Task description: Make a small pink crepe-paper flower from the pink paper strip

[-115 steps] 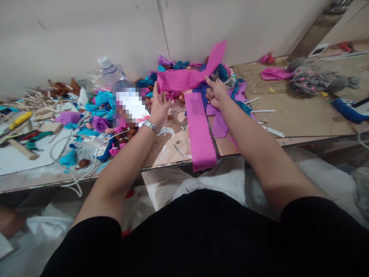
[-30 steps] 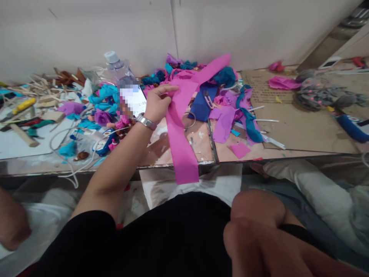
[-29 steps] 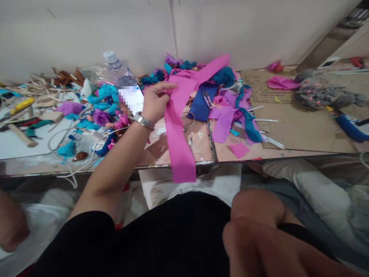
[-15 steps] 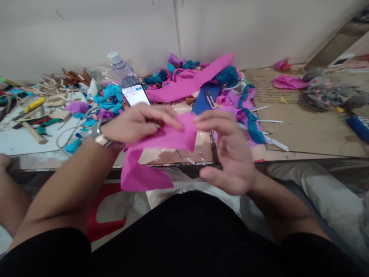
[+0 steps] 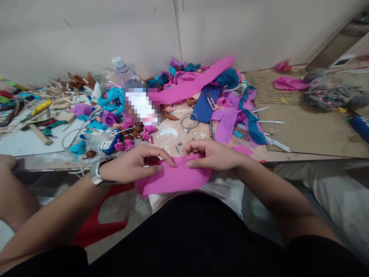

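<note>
A pink piece of crepe paper hangs over my lap at the table's front edge, its lower edge spread out. My left hand, with a metal watch on the wrist, is closed on its upper left part, thumb and fingers on the paper. On its upper right edge, my right hand pinches the same sheet between thumb and curled fingers. Just beyond my hands lie small pink and brown paper rosebuds and a grey ring of wire or tape.
A long pink paper strip crosses coloured scraps at the back. Near it are a blue sheet, thread snips, a phone and a plastic bottle. Wooden sticks clutter the left; cardboard covers the right.
Both hands have come down toward my lap with the pink paper, which was folded and dangling and is now spread flatter. My right hand has gone from spread fingers to a pinch.
</note>
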`<state>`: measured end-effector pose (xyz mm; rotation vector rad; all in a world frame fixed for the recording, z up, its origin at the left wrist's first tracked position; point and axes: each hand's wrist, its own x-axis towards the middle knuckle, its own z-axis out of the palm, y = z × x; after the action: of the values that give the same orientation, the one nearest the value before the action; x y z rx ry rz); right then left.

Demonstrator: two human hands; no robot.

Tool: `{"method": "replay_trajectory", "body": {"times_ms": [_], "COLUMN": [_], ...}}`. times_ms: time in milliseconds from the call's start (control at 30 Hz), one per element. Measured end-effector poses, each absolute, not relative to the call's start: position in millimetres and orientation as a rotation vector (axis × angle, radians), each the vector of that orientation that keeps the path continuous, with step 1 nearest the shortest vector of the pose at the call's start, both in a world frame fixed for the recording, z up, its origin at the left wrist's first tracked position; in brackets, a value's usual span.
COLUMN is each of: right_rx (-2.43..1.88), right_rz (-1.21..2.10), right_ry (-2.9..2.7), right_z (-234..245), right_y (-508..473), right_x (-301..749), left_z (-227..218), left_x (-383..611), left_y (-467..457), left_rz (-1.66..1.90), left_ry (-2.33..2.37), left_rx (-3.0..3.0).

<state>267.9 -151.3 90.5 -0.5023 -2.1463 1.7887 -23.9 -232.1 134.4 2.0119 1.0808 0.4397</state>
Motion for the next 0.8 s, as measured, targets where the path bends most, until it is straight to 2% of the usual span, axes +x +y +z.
{"method": "replay_trajectory", "body": {"times_ms": [167, 333, 533, 800], "right_rx": [-0.579, -0.86, -0.993, -0.911], "right_rz": [1.828, 1.698, 1.676, 1.597], "right_ry": [-2.003, -1.783, -1.859, -2.13], "right_z": [99, 98, 79, 62], "right_y": [-131, -105, -78, -42], "right_x": [285, 298, 293, 270], "left_z": [123, 125, 132, 145], "left_x": [-49, -84, -140, -186], "left_y": [-242, -226, -192, -180], "left_rz": [0.473, 0.599, 0.644, 0.472], "left_ry": [1.312, 1.508, 1.734, 1.786], "left_rx": [1.859, 1.939, 1.649, 1.814]}}
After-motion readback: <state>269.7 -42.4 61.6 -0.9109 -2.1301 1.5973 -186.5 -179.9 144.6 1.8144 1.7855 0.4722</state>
